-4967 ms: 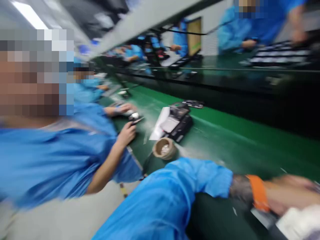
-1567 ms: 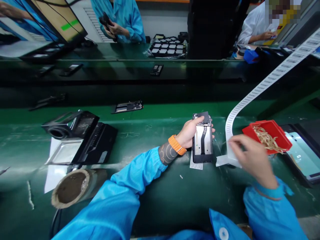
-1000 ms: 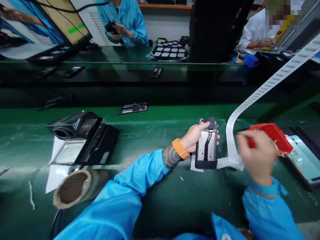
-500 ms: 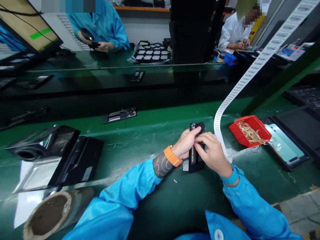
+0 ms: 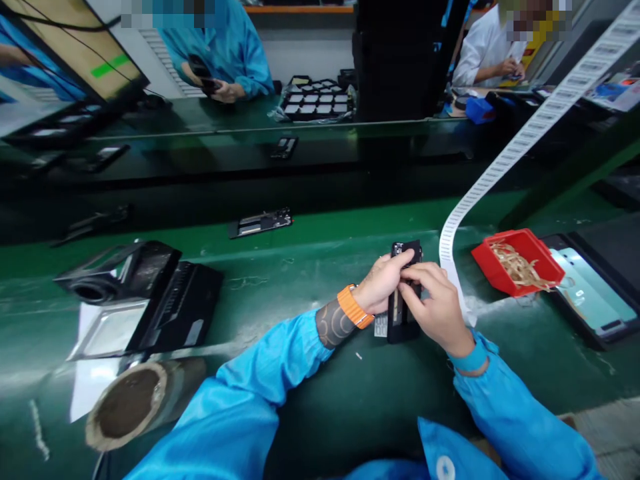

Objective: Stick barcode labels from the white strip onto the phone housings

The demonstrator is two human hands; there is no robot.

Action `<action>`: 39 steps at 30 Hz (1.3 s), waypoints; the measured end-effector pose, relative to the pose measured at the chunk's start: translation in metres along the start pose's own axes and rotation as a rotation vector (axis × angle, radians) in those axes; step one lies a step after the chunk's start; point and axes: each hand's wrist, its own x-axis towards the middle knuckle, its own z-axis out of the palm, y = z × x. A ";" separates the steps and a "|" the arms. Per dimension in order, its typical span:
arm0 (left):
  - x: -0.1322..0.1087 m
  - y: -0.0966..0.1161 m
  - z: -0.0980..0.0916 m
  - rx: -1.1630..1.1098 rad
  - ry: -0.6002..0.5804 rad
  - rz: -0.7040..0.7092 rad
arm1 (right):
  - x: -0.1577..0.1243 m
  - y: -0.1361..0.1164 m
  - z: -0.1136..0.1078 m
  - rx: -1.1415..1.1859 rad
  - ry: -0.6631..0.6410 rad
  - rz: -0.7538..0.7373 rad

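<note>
Between my hands is a dark, opened phone body [image 5: 405, 327] with bare inner parts showing, standing lengthwise away from me. My left hand [image 5: 383, 283] grips its left side, the thumb pressed across the upper part. Over the phone's right side, my right hand [image 5: 437, 307] has its thumb and forefinger pinched together at the middle; whatever small thing they may hold is hidden. A small printed label sheet [image 5: 381, 326] pokes out at the phone's lower left. Just right of my right hand, the end of a long white barcode label strip [image 5: 450, 267] rests on the bench.
A red bin [image 5: 517, 263] of tan strips stands right, beside a tray with a light-green phone [image 5: 595, 287]. Another opened phone [image 5: 263, 223] lies farther back. At left are a black device [image 5: 180, 307] and a cardboard tube [image 5: 175, 393]. Two co-workers sit opposite.
The whole view has shifted, so things appear farther right. Both hands keep nearly the same hold on the phone body. The co-worker in blue still handles a dark device.
</note>
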 end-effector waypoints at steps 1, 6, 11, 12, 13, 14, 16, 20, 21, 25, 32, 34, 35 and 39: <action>0.000 0.000 0.000 0.002 0.007 0.001 | 0.000 0.000 0.000 -0.004 -0.003 -0.003; -0.004 -0.001 0.002 0.033 0.017 -0.001 | 0.003 -0.003 -0.003 0.039 -0.053 0.053; -0.007 -0.005 0.003 0.097 0.015 0.002 | 0.004 0.000 -0.006 0.042 -0.135 0.104; -0.007 -0.005 0.004 0.092 0.024 -0.004 | 0.004 0.001 -0.005 0.016 -0.144 0.100; -0.006 -0.005 0.004 0.080 0.035 -0.014 | 0.004 0.001 -0.003 -0.014 -0.149 0.093; -0.005 -0.005 0.005 0.064 0.046 -0.026 | 0.004 0.000 -0.002 -0.044 -0.153 0.083; -0.001 -0.002 0.004 0.021 0.057 -0.051 | 0.004 -0.005 -0.002 -0.076 -0.194 0.040; 0.008 0.013 -0.006 -0.110 -0.018 -0.157 | 0.001 -0.008 -0.040 0.091 -0.438 -0.102; 0.010 0.017 -0.010 -0.145 -0.050 -0.175 | 0.001 -0.001 -0.058 0.118 -0.430 -0.099; 0.014 0.029 -0.024 -0.220 -0.177 -0.161 | 0.002 0.068 -0.132 -0.437 0.175 0.344; 0.016 0.027 -0.025 -0.176 -0.251 -0.148 | -0.004 0.154 -0.159 -0.858 0.234 0.725; 0.015 0.027 -0.024 -0.168 -0.244 -0.137 | -0.006 0.154 -0.158 -0.884 0.280 0.739; 0.015 0.027 -0.024 -0.167 -0.240 -0.134 | -0.007 0.152 -0.159 -0.885 0.288 0.744; 0.014 0.028 -0.024 -0.176 -0.244 -0.140 | -0.005 0.131 -0.157 -0.873 0.396 0.667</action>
